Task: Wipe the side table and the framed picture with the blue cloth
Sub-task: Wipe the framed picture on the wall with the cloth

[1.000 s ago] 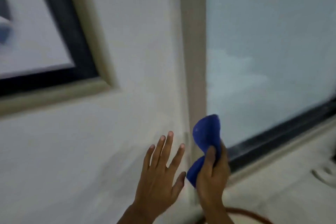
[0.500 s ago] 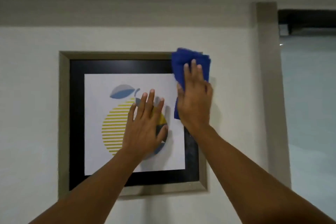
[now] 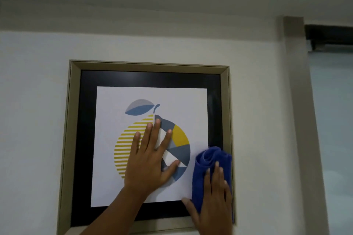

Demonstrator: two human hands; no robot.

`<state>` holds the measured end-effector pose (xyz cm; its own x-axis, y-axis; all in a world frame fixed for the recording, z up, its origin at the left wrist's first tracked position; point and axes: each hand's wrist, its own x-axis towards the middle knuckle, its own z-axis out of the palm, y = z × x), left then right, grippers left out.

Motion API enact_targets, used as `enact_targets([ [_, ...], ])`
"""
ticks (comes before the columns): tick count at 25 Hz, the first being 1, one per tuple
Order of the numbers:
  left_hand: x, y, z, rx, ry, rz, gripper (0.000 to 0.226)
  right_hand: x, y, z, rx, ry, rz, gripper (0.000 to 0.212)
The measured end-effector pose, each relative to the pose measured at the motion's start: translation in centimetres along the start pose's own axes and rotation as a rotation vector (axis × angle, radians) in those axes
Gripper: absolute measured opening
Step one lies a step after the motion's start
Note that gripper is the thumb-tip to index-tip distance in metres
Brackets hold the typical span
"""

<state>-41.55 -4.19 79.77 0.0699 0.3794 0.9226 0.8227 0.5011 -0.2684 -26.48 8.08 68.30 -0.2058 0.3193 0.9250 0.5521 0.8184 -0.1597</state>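
Note:
The framed picture (image 3: 147, 80) hangs on the wall: a beige frame, a black border, and a white print of a striped yellow and blue fruit. My left hand (image 3: 150, 158) lies flat on the print's middle, fingers spread. My right hand (image 3: 212, 202) presses the bunched blue cloth (image 3: 208, 160) against the glass at the frame's lower right side. The side table is out of view.
A white wall (image 3: 34, 120) surrounds the picture, with the ceiling above. A beige pillar (image 3: 298, 101) stands to the right, and beyond it a pale window blind (image 3: 334, 120) under a dark rail.
My right hand has slid the blue cloth down the picture's right side from the top right corner to the lower right. My left hand stays flat on the print.

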Motion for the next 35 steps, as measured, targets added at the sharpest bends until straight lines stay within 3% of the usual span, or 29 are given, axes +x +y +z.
enact_targets([
  [2, -0.1, 0.0, -0.1, 0.003, 0.022, 0.004, 0.086, 2.3, -0.2, -1.1, -0.001, -0.031, -0.011, 0.103],
  [7, -0.2, -0.1, 0.2, -0.009, 0.053, 0.01, 0.084, 19.2, -2.3, -7.4, 0.057, 0.083, -0.035, 0.097],
  [9, -0.1, 0.0, 0.4, -0.005, 0.064, 0.01, 0.084, 22.2, -2.6, -8.3, 0.041, 0.12, -0.06, 0.092],
  [12, -0.2, -0.3, 0.6, 0.003, 0.072, 0.018, 0.085, 15.4, -2.7, -5.0, 0.073, 0.173, -0.016, 0.089],
  [16, -0.5, -0.4, 0.6, 0.026, 0.081, 0.045, 0.086, 0.9, -1.1, -1.5, 0.07, 0.042, 0.031, 0.093],
  [18, -0.6, -0.3, 0.7, 0.032, 0.094, 0.037, 0.086, 3.6, -0.3, -2.1, 0.063, 0.03, -0.024, 0.095],
  [22, -0.5, -0.2, 0.7, 0.03, 0.096, 0.039, 0.085, 19.1, -2.4, -7.7, 0.085, 0.131, -0.056, 0.087],
  [24, -0.5, -0.1, 0.3, 0.037, 0.091, 0.033, 0.084, 21.1, -2.9, -8.0, 0.078, 0.164, -0.036, 0.085],
  [27, -0.6, -0.2, 0.3, 0.038, 0.067, 0.032, 0.084, 11.4, -2.7, -3.9, 0.092, 0.155, 0.045, 0.084],
  [30, -0.5, 0.1, 0.4, 0.054, 0.071, 0.031, 0.085, -0.3, -0.9, -1.0, 0.006, 0.03, 0.093, 0.085],
  [35, -0.4, 0.0, 0.7, 0.081, 0.086, 0.037, 0.088, 0.7, -6.0, -0.4, -0.063, -0.074, 0.339, 0.087],
])
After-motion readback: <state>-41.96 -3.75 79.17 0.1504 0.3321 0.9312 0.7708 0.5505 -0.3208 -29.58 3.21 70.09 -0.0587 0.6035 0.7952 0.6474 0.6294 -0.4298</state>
